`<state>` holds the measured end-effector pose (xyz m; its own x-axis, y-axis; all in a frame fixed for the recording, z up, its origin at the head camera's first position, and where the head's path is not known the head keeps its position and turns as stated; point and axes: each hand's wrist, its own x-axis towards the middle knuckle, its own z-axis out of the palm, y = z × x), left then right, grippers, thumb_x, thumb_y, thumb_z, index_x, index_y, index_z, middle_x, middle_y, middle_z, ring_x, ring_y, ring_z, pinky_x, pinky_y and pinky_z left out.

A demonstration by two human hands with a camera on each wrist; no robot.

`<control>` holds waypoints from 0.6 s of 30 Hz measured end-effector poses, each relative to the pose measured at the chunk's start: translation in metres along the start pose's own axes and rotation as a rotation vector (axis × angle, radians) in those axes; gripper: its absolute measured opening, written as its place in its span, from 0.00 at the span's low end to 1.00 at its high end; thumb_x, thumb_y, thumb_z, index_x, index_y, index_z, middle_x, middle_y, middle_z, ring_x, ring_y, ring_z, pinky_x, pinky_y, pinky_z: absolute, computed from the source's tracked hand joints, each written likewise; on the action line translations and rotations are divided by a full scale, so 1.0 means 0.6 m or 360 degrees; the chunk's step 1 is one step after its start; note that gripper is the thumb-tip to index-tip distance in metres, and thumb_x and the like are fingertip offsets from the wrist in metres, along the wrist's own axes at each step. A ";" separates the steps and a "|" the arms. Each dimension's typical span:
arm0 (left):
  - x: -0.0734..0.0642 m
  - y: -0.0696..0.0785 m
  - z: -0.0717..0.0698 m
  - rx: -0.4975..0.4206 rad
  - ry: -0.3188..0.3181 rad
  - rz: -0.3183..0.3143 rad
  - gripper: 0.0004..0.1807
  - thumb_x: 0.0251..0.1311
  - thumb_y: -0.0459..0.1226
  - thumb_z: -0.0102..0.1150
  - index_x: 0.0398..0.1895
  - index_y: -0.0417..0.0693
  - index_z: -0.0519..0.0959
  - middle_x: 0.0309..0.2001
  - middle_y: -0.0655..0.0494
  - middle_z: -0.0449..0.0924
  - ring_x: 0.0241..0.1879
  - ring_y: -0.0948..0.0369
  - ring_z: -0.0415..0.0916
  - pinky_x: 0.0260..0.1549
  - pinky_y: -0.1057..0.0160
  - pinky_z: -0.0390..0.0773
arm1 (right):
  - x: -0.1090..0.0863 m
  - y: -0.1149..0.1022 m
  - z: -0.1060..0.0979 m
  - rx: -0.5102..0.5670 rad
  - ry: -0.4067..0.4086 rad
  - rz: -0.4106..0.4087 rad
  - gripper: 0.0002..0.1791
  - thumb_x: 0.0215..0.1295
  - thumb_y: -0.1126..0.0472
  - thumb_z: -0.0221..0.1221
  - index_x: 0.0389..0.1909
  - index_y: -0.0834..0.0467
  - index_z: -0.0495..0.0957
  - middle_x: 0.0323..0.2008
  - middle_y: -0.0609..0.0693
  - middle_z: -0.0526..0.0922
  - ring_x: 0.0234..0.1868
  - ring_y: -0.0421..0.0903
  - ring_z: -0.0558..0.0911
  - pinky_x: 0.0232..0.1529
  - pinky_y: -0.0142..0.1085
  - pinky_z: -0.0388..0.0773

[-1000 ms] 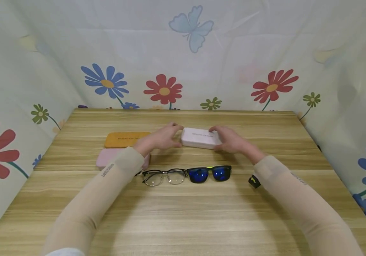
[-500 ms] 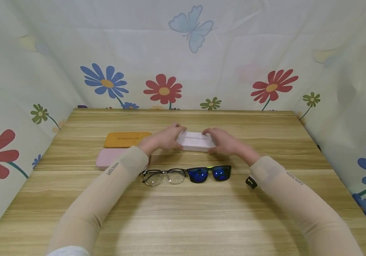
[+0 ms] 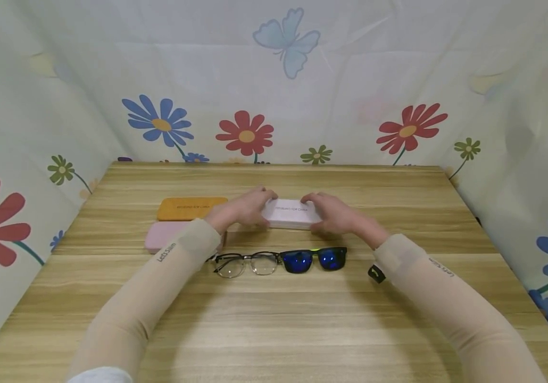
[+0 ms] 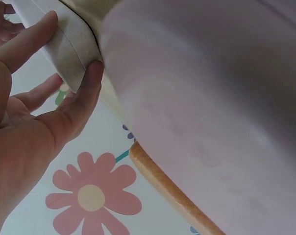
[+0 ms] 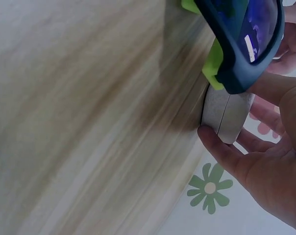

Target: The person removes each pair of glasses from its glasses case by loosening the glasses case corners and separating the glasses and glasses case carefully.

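Note:
A closed white glasses case (image 3: 291, 211) with dark lettering on its lid lies on the table, between my two hands. My left hand (image 3: 247, 207) grips its left end, thumb on the near side and fingers on the far side. At the right end, my right hand (image 3: 335, 214) holds it the same way. Both wrist views show thumb and fingertips against the ends of the case (image 4: 67, 46). Nearer to me lie clear-lens eyeglasses (image 3: 247, 264) with dark upper rims. Beside them are black sunglasses (image 3: 313, 260) with blue lenses.
Left of my left hand, an orange glasses case (image 3: 183, 209) lies behind a pink glasses case (image 3: 164, 235), which my left forearm partly covers. A small black piece (image 3: 376, 273) shows beside my right sleeve. A flowered curtain (image 3: 341, 96) stands behind the wooden table (image 3: 274, 330).
The white glasses case has slid left and a little nearer to me between both hands. My left hand, at first beside its end, now grips it. The eyewear and other cases stay put.

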<state>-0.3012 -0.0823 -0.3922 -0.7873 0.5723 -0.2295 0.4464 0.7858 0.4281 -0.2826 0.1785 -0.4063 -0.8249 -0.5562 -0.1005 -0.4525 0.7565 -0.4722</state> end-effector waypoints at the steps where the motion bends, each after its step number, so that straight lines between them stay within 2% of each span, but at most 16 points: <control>1: -0.001 -0.001 0.001 0.0001 0.0001 0.0001 0.42 0.60 0.38 0.75 0.75 0.44 0.66 0.64 0.44 0.68 0.58 0.52 0.68 0.62 0.51 0.69 | 0.000 -0.001 0.000 0.0006 0.0001 -0.0007 0.41 0.57 0.64 0.75 0.71 0.59 0.69 0.65 0.64 0.74 0.63 0.59 0.74 0.63 0.53 0.71; 12: -0.018 0.000 0.009 0.0030 0.0008 0.0046 0.41 0.59 0.39 0.76 0.73 0.40 0.66 0.63 0.42 0.68 0.58 0.51 0.69 0.63 0.52 0.70 | -0.009 -0.001 -0.003 0.0043 -0.0025 -0.0074 0.40 0.57 0.61 0.76 0.71 0.56 0.70 0.67 0.63 0.72 0.64 0.59 0.73 0.63 0.53 0.70; 18: -0.024 0.000 0.009 0.0029 0.0005 0.0057 0.43 0.58 0.40 0.77 0.74 0.40 0.66 0.62 0.42 0.69 0.56 0.51 0.69 0.61 0.53 0.71 | -0.015 0.003 -0.004 0.0013 -0.0016 -0.0124 0.43 0.56 0.60 0.77 0.71 0.64 0.68 0.63 0.64 0.75 0.58 0.57 0.75 0.59 0.51 0.72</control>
<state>-0.2877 -0.0892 -0.3938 -0.7720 0.5994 -0.2115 0.4820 0.7690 0.4198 -0.2770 0.1856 -0.4045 -0.7839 -0.6166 -0.0720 -0.5123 0.7081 -0.4859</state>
